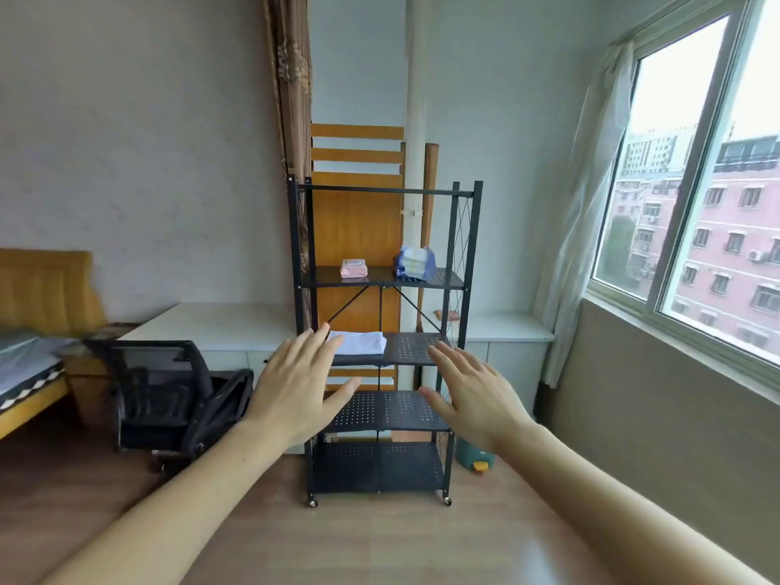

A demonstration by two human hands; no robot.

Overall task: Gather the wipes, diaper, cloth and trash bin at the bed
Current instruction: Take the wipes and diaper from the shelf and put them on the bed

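A black metal shelf rack (470, 247) stands ahead on the wooden floor. On its upper shelf sit a pink pack of wipes (353, 268) and a blue-and-white diaper pack (414, 262). A folded white cloth (363, 343) lies on the shelf below. A small green trash bin (473, 456) with a yellow pedal stands on the floor behind the rack's right leg, partly hidden. My left hand (295, 382) and my right hand (472, 390) are stretched out in front of the rack, fingers spread, holding nothing. The bed (29, 373) is at the far left.
A black office chair (169, 394) lies tipped between the bed and the rack. Low white cabinets (219, 327) run along the back wall. A window (696, 183) with a sheer curtain fills the right wall. Wooden boards lean behind the rack.
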